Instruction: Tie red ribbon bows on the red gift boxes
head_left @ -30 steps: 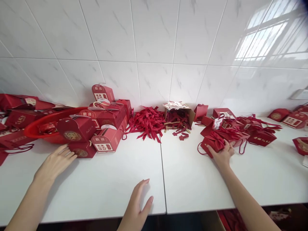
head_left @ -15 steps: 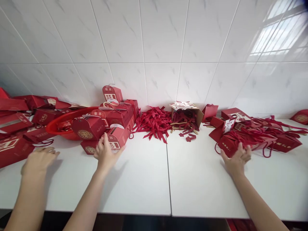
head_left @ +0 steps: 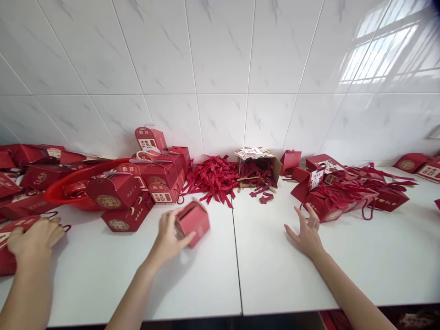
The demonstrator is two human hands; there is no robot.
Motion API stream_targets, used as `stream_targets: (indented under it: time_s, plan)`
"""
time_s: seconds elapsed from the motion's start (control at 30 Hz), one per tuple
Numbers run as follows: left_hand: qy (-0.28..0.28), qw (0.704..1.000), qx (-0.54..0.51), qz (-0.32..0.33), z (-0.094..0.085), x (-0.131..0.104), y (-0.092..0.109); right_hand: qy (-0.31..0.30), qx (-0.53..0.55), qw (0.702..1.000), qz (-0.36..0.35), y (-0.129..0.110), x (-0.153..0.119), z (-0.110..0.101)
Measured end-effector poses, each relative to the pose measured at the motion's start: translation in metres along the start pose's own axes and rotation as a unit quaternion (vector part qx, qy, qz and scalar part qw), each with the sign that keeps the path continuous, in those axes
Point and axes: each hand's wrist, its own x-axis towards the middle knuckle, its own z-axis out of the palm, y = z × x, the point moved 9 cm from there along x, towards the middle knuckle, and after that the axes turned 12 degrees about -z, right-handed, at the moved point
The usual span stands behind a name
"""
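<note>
My left hand (head_left: 172,236) grips a small red gift box (head_left: 195,223) and holds it over the white table, tilted, its top flaps apart. Fingers spread, my right hand (head_left: 307,233) hovers over the tabletop with nothing in it. Close behind its fingertips lie red boxes with ribbon bows (head_left: 333,201). To the left of my left hand stands a stack of printed red boxes (head_left: 161,172), and nearer is a pair of stacked boxes with a gold emblem (head_left: 113,195). A heap of red ribbons (head_left: 213,178) lies between my hands, against the wall.
Another person's hand (head_left: 36,238) rests on a red box (head_left: 8,256) at far left. Behind it is a red plastic basin (head_left: 57,190). An open carton (head_left: 277,167) with dark red tags, printed cards (head_left: 252,152) on top, stands by the tiled wall (head_left: 220,119).
My left hand has taken a red box off the stack and carried it right and nearer. My right hand has drawn back left from the bowed boxes. The other person's hand has reached a box.
</note>
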Motion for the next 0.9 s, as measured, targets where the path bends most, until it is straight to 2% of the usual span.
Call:
stream_targets:
  time_s: [0.07,0.1,0.2,0.3,0.43,0.53,0.6,0.67,0.73,0.8,0.87,0.9]
  plan:
    - [-0.137,0.989,-0.039,0.036,0.026,-0.026,0.034,-0.021,0.043,0.999,-0.009,-0.013,0.000,0.004]
    - [-0.185,0.980,-0.055,0.047,0.034,-0.038,0.049,-0.026,0.079,0.997,-0.004,-0.020,0.001,0.007]
    - [-0.276,0.955,-0.085,0.073,0.048,-0.071,0.082,-0.051,0.215,0.975,0.026,-0.046,0.011,0.026]
    - [-0.308,0.941,-0.114,0.079,0.047,-0.093,0.091,-0.085,0.283,0.955,0.040,-0.087,0.037,0.062]
    - [-0.309,0.939,-0.142,0.057,0.034,-0.102,0.085,-0.083,0.297,0.947,0.094,-0.130,0.083,0.113]
    - [-0.310,0.941,-0.125,0.054,0.021,-0.101,0.082,-0.077,0.323,0.936,0.120,-0.146,0.108,0.137]
    - [-0.312,0.944,-0.097,0.050,0.015,-0.099,0.081,-0.061,0.345,0.927,0.133,-0.146,0.119,0.139]
    - [-0.306,0.948,-0.075,0.038,0.012,-0.098,0.078,-0.028,0.366,0.919,0.146,-0.139,0.128,0.126]
    - [-0.275,0.958,-0.075,0.024,0.011,-0.097,0.073,0.023,0.383,0.910,0.159,-0.126,0.137,0.096]
    - [-0.226,0.969,-0.099,0.005,0.011,-0.097,0.069,0.087,0.397,0.898,0.170,-0.104,0.144,0.050]
    - [-0.178,0.974,-0.140,-0.020,0.015,-0.098,0.064,0.166,0.410,0.879,0.181,-0.074,0.143,-0.008]
    - [-0.153,0.973,-0.165,-0.038,0.017,-0.098,0.062,0.243,0.455,0.838,0.176,-0.056,0.137,-0.042]
